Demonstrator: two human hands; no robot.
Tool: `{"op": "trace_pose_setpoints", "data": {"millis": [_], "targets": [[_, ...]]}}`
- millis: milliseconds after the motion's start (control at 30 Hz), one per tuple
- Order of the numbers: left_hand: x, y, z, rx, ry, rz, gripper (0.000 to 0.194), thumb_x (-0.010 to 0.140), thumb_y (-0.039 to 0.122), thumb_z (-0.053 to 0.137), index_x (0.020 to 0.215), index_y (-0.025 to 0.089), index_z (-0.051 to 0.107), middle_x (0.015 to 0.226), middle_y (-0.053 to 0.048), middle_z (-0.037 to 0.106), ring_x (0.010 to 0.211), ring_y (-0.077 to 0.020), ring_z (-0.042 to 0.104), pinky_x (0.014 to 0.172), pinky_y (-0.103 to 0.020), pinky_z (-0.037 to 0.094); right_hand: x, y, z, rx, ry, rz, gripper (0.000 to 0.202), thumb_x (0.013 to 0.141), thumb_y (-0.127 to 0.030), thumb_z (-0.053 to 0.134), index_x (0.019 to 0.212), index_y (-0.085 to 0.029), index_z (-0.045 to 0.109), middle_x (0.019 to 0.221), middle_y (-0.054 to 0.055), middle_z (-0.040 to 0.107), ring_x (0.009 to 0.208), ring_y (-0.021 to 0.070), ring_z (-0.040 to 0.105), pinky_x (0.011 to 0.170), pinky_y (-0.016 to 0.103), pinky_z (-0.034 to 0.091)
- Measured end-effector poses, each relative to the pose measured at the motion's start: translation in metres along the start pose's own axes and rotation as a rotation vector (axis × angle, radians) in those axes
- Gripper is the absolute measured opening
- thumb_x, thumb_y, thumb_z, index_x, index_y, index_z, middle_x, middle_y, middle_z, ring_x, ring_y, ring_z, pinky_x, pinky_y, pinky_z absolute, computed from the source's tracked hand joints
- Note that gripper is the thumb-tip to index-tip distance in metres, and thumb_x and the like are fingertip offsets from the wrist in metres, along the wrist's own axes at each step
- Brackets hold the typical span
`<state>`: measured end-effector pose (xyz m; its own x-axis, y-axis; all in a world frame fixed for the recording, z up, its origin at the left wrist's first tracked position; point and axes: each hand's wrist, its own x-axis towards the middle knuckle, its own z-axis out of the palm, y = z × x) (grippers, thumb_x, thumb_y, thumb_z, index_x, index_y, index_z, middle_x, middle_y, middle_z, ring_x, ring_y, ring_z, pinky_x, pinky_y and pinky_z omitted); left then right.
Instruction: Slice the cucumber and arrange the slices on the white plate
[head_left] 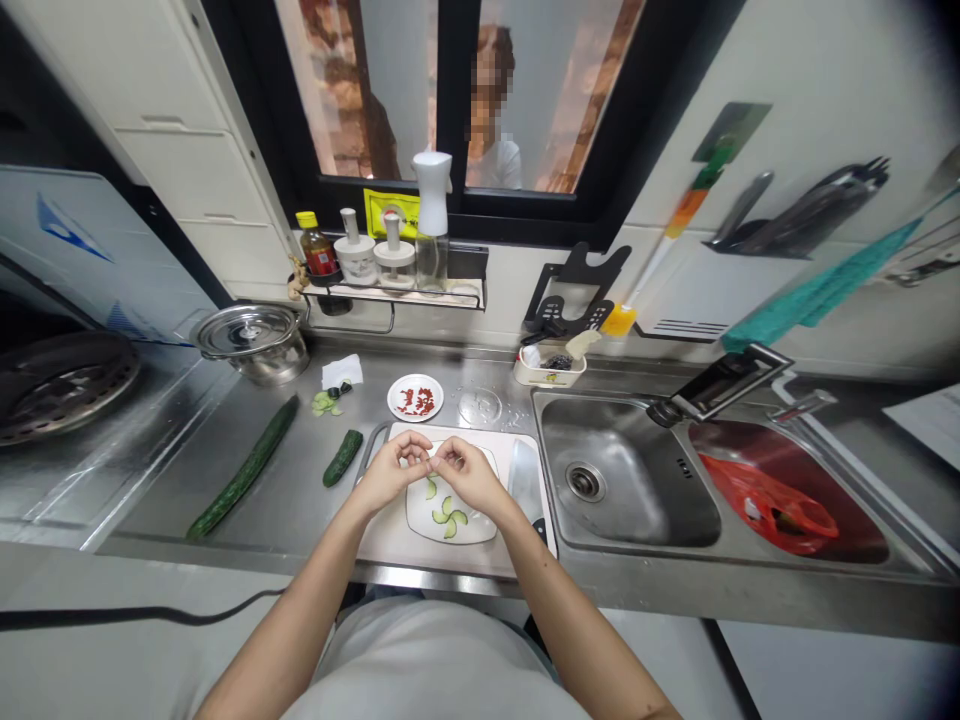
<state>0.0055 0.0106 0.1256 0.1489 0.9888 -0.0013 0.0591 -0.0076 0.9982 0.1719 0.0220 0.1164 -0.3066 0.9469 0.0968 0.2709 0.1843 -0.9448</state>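
My left hand [396,472] and my right hand [466,474] meet at the fingertips above a white square plate [480,532]. Both are pinched closed; anything between the fingers is too small to make out. On the plate, curved cucumber slices [450,518] form a pinwheel, and another slice [430,488] lies just below my fingers. The plate rests on a pale cutting board [379,548]. A kitchen knife [523,472] lies along the board's right side. Behind the board stands a small white plate [394,402] holding red pieces.
To the left lie a cut cucumber piece [343,458], a long cucumber [246,470] and some peelings [326,403]. A lidded steel pot [259,350] stands at the back left. On the right is a steel sink [637,480], with a red plastic bag [772,505] in its second basin.
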Motion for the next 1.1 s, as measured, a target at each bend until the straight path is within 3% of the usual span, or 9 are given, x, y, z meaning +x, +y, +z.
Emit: {"op": "trace_pose_setpoints", "data": {"millis": [233, 333, 433, 567, 633, 800, 967, 1100], "targets": [[-0.001, -0.006, 0.002, -0.176, -0.024, -0.108, 0.041, 0.064, 0.028, 0.078, 0.1, 0.018, 0.061, 0.075, 0.001, 0.062, 0.071, -0.0118, 0.056, 0.068, -0.023, 0.041, 0.002, -0.008, -0.005, 0.057, -0.049, -0.005, 0.012, 0.081, -0.029, 0.057, 0.076, -0.019, 0.06, 0.074, -0.001, 0.064, 0.069, 0.0121, 0.056, 0.066, 0.024, 0.044], [-0.005, -0.013, 0.007, -0.295, 0.076, -0.155, 0.052, 0.063, 0.029, 0.079, 0.109, 0.02, 0.058, 0.079, 0.001, 0.064, 0.074, -0.0115, 0.058, 0.07, -0.022, 0.042, 0.003, -0.008, -0.007, 0.036, -0.006, -0.018, 0.013, 0.08, -0.031, 0.058, 0.076, -0.019, 0.061, 0.076, -0.001, 0.064, 0.074, 0.0134, 0.057, 0.069, 0.025, 0.044], [-0.013, -0.021, 0.016, -0.497, 0.167, -0.318, 0.043, 0.07, 0.039, 0.073, 0.106, 0.02, 0.059, 0.075, 0.002, 0.063, 0.065, -0.0085, 0.057, 0.06, -0.019, 0.04, 0.005, -0.008, -0.008, 0.044, 0.036, -0.025, 0.013, 0.079, -0.032, 0.059, 0.076, -0.019, 0.061, 0.078, 0.0, 0.064, 0.079, 0.0148, 0.057, 0.07, 0.026, 0.043], [-0.022, -0.023, 0.029, -0.888, -0.036, -0.667, 0.036, 0.081, 0.051, 0.058, 0.091, 0.017, 0.059, 0.065, 0.002, 0.058, 0.049, -0.0078, 0.053, 0.046, -0.018, 0.036, 0.005, -0.009, -0.008, 0.03, 0.06, -0.051, 0.011, 0.079, -0.029, 0.057, 0.077, -0.02, 0.061, 0.081, 0.0, 0.064, 0.084, 0.0155, 0.057, 0.075, 0.027, 0.042], [-0.023, -0.02, 0.033, -0.993, -0.094, -0.728, 0.034, 0.084, 0.05, 0.056, 0.089, 0.017, 0.058, 0.063, 0.002, 0.057, 0.047, -0.008, 0.053, 0.046, -0.019, 0.037, 0.004, -0.011, -0.008, 0.02, 0.058, -0.061, 0.01, 0.079, -0.028, 0.057, 0.076, -0.02, 0.061, 0.082, 0.0, 0.064, 0.086, 0.0156, 0.057, 0.076, 0.028, 0.042], [-0.017, -0.011, 0.03, -1.055, -0.07, -0.686, 0.023, 0.086, 0.04, 0.057, 0.082, 0.017, 0.057, 0.065, 0.001, 0.06, 0.051, -0.0088, 0.056, 0.05, -0.02, 0.042, 0.0, -0.015, -0.009, 0.007, 0.037, -0.079, 0.009, 0.079, -0.029, 0.058, 0.075, -0.021, 0.061, 0.083, 0.0, 0.063, 0.086, 0.0152, 0.057, 0.079, 0.028, 0.042], [-0.014, -0.015, 0.025, -1.012, -0.054, -0.611, 0.01, 0.083, 0.026, 0.061, 0.086, 0.016, 0.059, 0.069, 0.001, 0.06, 0.055, -0.0069, 0.056, 0.054, -0.019, 0.044, -0.002, -0.015, -0.009, 0.022, 0.03, -0.106, 0.012, 0.081, -0.03, 0.057, 0.074, -0.021, 0.06, 0.08, 0.0, 0.063, 0.083, 0.0148, 0.057, 0.079, 0.028, 0.043], [-0.014, -0.019, 0.024, -0.947, -0.024, -0.516, 0.027, 0.076, 0.022, 0.07, 0.1, 0.019, 0.06, 0.075, 0.002, 0.061, 0.058, -0.0056, 0.056, 0.055, -0.018, 0.043, -0.003, -0.015, -0.01, 0.003, 0.021, -0.146, 0.013, 0.082, -0.03, 0.058, 0.073, -0.021, 0.06, 0.079, 0.0, 0.064, 0.084, 0.0154, 0.057, 0.082, 0.03, 0.042]]}}
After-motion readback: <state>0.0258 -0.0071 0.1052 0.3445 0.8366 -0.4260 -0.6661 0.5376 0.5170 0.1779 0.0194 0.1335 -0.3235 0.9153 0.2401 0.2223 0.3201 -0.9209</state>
